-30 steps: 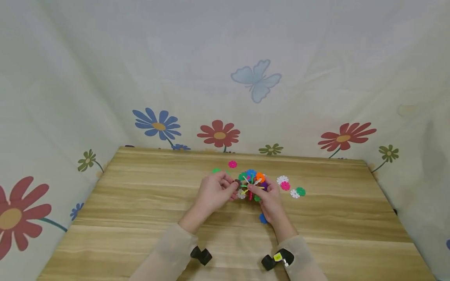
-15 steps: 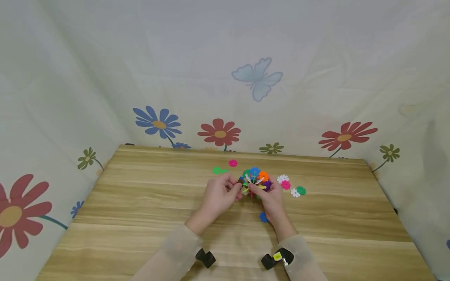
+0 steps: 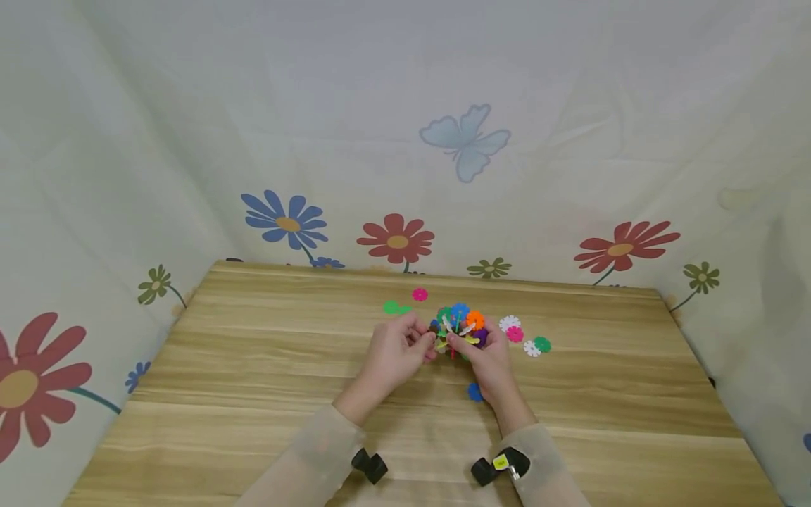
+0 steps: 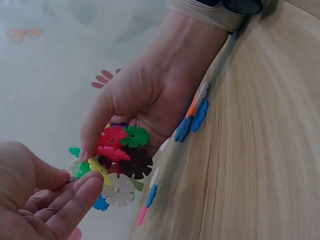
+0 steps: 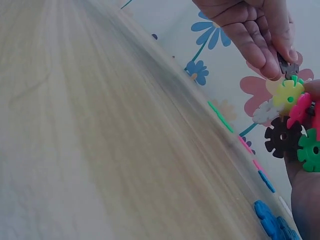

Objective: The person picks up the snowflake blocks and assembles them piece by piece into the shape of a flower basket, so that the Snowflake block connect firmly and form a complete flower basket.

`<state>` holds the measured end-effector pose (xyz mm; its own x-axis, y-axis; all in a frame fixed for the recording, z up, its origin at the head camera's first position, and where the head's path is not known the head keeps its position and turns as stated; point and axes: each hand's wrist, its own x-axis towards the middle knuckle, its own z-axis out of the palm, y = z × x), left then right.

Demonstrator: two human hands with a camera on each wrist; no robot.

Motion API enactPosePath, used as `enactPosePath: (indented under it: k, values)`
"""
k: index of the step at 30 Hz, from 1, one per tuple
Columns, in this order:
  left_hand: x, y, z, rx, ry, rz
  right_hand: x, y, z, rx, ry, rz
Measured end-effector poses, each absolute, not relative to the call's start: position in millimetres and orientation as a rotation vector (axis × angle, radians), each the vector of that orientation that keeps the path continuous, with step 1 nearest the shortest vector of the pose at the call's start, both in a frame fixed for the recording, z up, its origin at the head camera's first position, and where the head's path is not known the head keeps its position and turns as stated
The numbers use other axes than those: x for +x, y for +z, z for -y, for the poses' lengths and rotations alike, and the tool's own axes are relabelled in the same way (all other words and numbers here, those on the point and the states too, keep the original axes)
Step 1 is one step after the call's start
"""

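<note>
A ball-like cluster of interlocking snowflake discs (image 3: 459, 311) in many colours is held up between both hands over the table. My right hand (image 3: 495, 358) grips it from the right, thumb across the front and the other fingers mostly hidden behind. From the left, my left hand (image 3: 395, 348) pinches a dark disc (image 5: 288, 67) between thumb and fingers, right at the cluster's edge beside a yellow disc (image 5: 288, 96). In the left wrist view a white disc (image 4: 119, 190) and a black disc (image 4: 137, 162) face the camera, while the pinched disc is nearly covered by fingertips.
Loose discs lie on the wooden table (image 3: 266, 352): a pink disc (image 3: 420, 294) and green discs (image 3: 391, 308) behind the hands, a blue disc (image 3: 475, 392) near the right wrist, and several white, pink and green discs (image 3: 541, 344) to the right. A flowered cloth (image 3: 532, 176) hangs behind.
My left hand has shifted slightly right, closer against the cluster, with the dark disc still pinched. The right hand keeps its grip; over the last half second almost nothing has moved.
</note>
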<state>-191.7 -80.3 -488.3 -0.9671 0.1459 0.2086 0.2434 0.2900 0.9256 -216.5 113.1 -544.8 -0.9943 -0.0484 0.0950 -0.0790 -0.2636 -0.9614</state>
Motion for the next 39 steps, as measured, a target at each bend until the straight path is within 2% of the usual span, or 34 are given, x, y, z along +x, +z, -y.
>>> enactPosePath:
  k: [11,29,39]
  values:
    - [-195.1,-481.9,80.6,-0.449,-1.607,2.54,-218.8,-542.4,-113.3,0.079,2.527,1.743]
    - [-189.6,-482.9,82.5,-0.601,-1.453,2.546,-217.6,-543.9,-120.5,0.2,2.437,1.887]
    - [-191.5,-483.2,87.3,-0.628,-1.652,2.546,-215.3,-542.3,-121.4,0.246,2.436,1.927]
